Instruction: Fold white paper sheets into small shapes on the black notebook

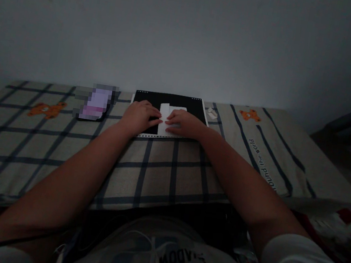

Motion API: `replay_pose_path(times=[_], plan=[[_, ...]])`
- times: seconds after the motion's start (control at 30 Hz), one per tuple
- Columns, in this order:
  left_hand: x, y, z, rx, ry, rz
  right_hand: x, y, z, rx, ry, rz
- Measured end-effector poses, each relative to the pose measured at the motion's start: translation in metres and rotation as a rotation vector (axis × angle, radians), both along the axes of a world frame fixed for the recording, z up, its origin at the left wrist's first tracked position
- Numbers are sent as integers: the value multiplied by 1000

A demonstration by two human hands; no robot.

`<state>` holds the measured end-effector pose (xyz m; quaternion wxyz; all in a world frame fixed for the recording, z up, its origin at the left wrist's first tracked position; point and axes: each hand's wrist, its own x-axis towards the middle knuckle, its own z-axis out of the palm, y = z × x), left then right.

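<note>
A white piece of paper [161, 130], apparently with a folded strip, lies on a black board [173, 99] with a white border and rows of small holes along its edges. My left hand [140, 116] rests over the black board, its thumb and fingertips closed on the paper's left edge. From the other side, my right hand [186, 123] lies across the paper, fingers bent and tips pressed near the same strip. Part of the paper is hidden beneath my right hand.
A phone [97, 104] with a lit, pixelated screen lies left of the board. Right of it is a small crumpled whitish scrap [212, 113]. A checked cloth with bear prints covers the table [155, 177], which stands against a grey wall [183, 36].
</note>
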<state>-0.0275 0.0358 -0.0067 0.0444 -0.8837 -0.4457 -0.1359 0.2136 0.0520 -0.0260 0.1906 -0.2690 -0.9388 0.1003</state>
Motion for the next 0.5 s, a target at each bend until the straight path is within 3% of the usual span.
replay_pose_path(times=[0.5], plan=[[-4, 5, -1, -86, 59, 59, -1, -2, 2, -11, -16, -19]])
